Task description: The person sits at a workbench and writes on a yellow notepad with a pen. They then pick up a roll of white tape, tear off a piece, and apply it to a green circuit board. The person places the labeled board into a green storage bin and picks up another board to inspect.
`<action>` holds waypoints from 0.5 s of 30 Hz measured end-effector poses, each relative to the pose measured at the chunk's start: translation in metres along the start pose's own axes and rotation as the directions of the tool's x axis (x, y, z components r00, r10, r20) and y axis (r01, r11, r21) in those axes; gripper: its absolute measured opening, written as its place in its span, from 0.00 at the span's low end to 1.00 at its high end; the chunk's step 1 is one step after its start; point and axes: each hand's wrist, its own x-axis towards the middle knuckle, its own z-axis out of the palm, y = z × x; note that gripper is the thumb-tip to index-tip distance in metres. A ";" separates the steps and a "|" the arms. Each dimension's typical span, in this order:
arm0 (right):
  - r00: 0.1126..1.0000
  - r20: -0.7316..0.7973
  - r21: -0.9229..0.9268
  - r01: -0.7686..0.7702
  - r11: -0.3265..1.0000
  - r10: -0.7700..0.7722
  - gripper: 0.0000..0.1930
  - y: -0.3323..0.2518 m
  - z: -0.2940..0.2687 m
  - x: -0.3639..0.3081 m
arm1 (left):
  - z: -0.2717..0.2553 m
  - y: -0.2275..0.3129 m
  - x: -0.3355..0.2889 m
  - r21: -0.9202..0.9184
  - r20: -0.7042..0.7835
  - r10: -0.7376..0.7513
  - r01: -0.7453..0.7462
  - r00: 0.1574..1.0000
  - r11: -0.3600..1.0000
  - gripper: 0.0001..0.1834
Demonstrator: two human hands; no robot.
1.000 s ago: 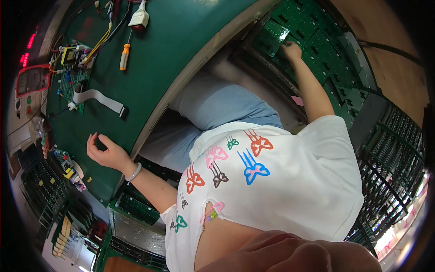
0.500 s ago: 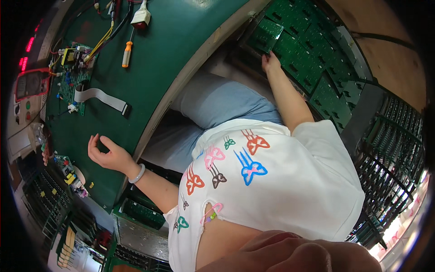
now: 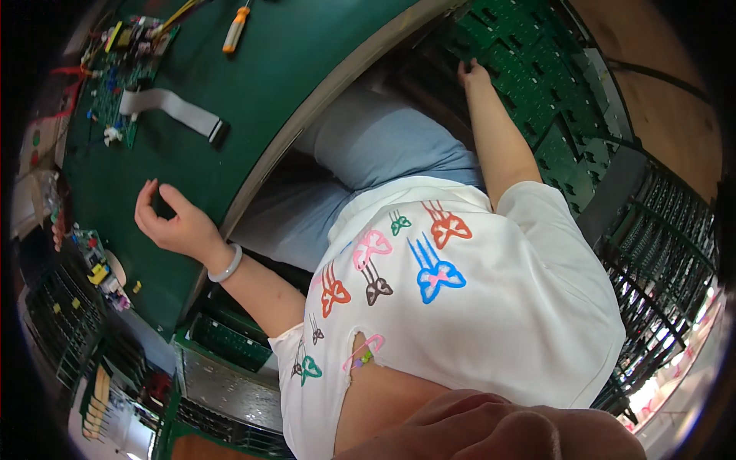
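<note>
My left hand point(image 3: 176, 224), a pale bangle on its wrist, hovers over the near part of the green worktop point(image 3: 222, 92). Its fingers curve apart from the thumb and hold nothing. Out to the right, my right hand point(image 3: 476, 75) is at the inner edge of a spread of green circuit boards point(image 3: 529, 80). Thumb and fingertips appear to pinch the edge of one dark board there, though shadow hides much of the grip. A grey ribbon cable point(image 3: 170, 107) lies ahead of my left hand, attached to a populated circuit board point(image 3: 126, 77).
An orange-handled screwdriver point(image 3: 235, 32) lies on the worktop. At far left are a red-framed meter point(image 3: 65, 100) and another populated board point(image 3: 103, 268). Black racks point(image 3: 663, 238) stand at right. The worktop edge point(image 3: 284, 142) runs between my hands, above my legs.
The view has shifted, so the worktop items sit higher. The bright reflection on the board by my right hand is gone. My left hand keeps the same curved pose.
</note>
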 end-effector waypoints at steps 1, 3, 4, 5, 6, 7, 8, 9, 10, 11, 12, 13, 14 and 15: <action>1.000 -0.009 -0.003 0.015 1.000 -0.015 0.06 -0.001 0.000 -0.003 | 0.000 0.000 0.000 -0.006 0.002 -0.009 0.009 1.000 1.000 0.07; 0.998 -0.027 -0.004 0.049 0.999 -0.049 0.05 -0.002 0.002 -0.007 | 0.000 -0.002 -0.001 -0.015 0.001 -0.023 0.023 1.000 1.000 0.07; 0.998 -0.026 -0.017 0.048 0.999 -0.048 0.05 -0.002 0.006 -0.017 | -0.001 -0.003 -0.002 -0.014 -0.005 -0.030 0.030 1.000 0.999 0.07; 0.999 -0.022 -0.024 0.047 0.999 -0.047 0.05 -0.004 0.013 -0.033 | -0.002 -0.003 -0.002 -0.016 -0.014 -0.033 0.033 0.999 0.999 0.06; 0.999 -0.018 -0.031 0.045 0.998 -0.046 0.05 -0.002 0.017 -0.042 | -0.003 -0.004 -0.003 -0.013 -0.016 -0.043 0.043 0.999 0.999 0.06; 1.000 -0.013 0.052 0.025 0.998 -0.024 0.05 -0.006 0.017 -0.041 | -0.003 -0.004 -0.003 -0.021 -0.011 -0.050 0.049 0.999 0.999 0.07; 0.998 -0.033 0.017 0.046 0.999 -0.046 0.05 -0.012 0.018 -0.040 | -0.003 -0.004 -0.002 -0.028 -0.006 -0.055 0.055 0.998 0.998 0.07; 0.996 -0.051 -0.017 0.067 0.998 -0.067 0.05 -0.019 0.022 -0.039 | -0.002 -0.002 -0.002 -0.047 -0.008 -0.058 0.057 0.998 0.997 0.06; 0.994 -0.070 -0.055 0.082 0.995 -0.085 0.05 -0.022 0.026 -0.042 | -0.001 -0.003 -0.002 -0.052 -0.007 -0.055 0.055 0.998 0.997 0.06; 0.997 -0.057 -0.069 0.049 0.996 -0.053 0.05 -0.028 0.030 -0.046 | -0.002 -0.003 -0.002 -0.055 -0.009 -0.054 0.053 0.999 0.997 0.06; 0.997 -0.054 -0.078 0.054 0.996 -0.058 0.05 -0.032 0.033 -0.049 | -0.002 -0.004 -0.002 -0.059 -0.011 -0.052 0.052 0.999 0.997 0.06; 0.996 -0.050 -0.085 0.063 0.994 -0.067 0.05 -0.038 0.036 -0.055 | -0.001 -0.004 -0.002 -0.070 -0.015 -0.053 0.052 0.998 0.996 0.07; 0.996 -0.047 -0.090 0.073 0.993 -0.077 0.06 -0.044 0.038 -0.058 | -0.001 -0.005 -0.002 -0.065 -0.020 -0.055 0.054 0.998 0.996 0.07; 0.997 -0.007 -0.126 0.081 0.989 -0.083 0.06 -0.051 0.039 -0.060 | -0.002 -0.006 -0.002 -0.060 -0.024 -0.056 0.055 0.998 0.997 0.07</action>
